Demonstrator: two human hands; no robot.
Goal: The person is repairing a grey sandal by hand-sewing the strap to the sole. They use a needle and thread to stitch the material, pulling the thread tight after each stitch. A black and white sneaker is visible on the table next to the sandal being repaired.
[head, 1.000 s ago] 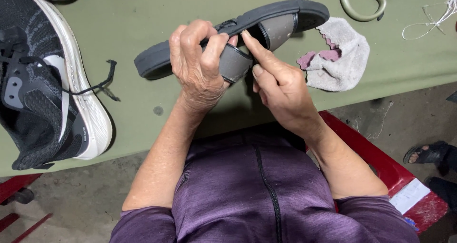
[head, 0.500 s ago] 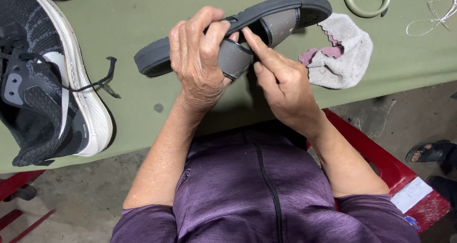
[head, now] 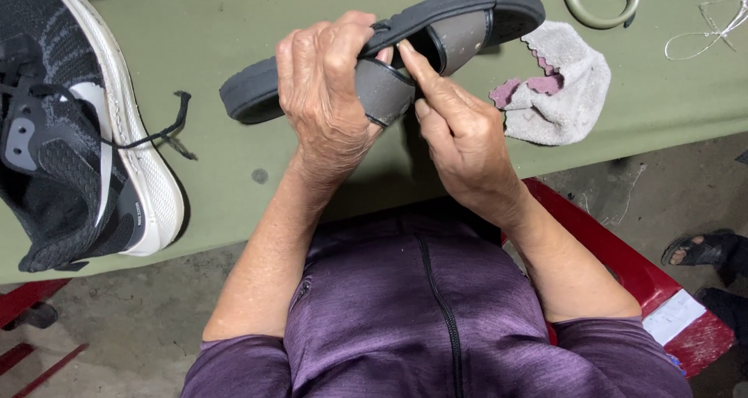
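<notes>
Head view: you hold a dark grey sandal [head: 389, 47] above the green counter [head: 234, 24], in the upper middle of the frame. Its long axis runs on a slant, from the heel end at centre left up to the toe end at upper right, with the sole's edge turned toward the top of the frame and the straps facing you.

Your left hand [head: 327, 110] wraps over the middle of the sandal from the lower left, its grip closed on the sole and the near grey strap [head: 382, 94], fingers curled over the upper edge. Your right hand [head: 460, 141] comes in from the lower right, its grip narrow, forefinger and thumb pinched at the dark edge of that strap, just where it meets the second strap [head: 460, 40]. So the sandal lies up and away from both hands, and the left carries it while the right works at the strap. Both touch it; the right is nearer the toe end.

At the left edge a black knit sneaker [head: 70, 133] with a white sole lies on the counter, its lace trailing toward the sandal. A pale crumpled cloth [head: 561, 86] rests just right of the toe, and the handles of a pair of scissors [head: 604, 1] show at the top right.
</notes>
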